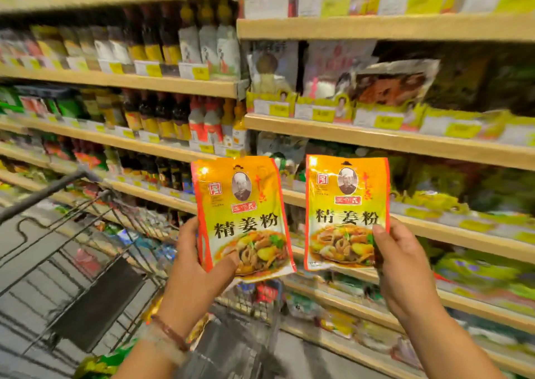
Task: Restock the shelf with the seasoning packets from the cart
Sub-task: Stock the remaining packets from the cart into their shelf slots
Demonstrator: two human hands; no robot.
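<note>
I hold up two orange-yellow seasoning packets with a chef portrait and a food picture. My left hand [199,265] grips the left packet [243,205] by its lower left corner, thumb on the front. My right hand [402,265] pinches the right packet [346,202] at its lower right corner. Both packets stand upright in front of the wooden shelves [405,141]. The wire cart [95,234] is below and to the left, with more packets [95,364] lying in it.
Rows of dark sauce bottles [162,115] fill the left shelves. Seasoning bags in yellow display trays [385,118] fill the right shelves. The cart's dark handle bar [43,196] runs across the left, and its black seat flap [98,303] hangs inside.
</note>
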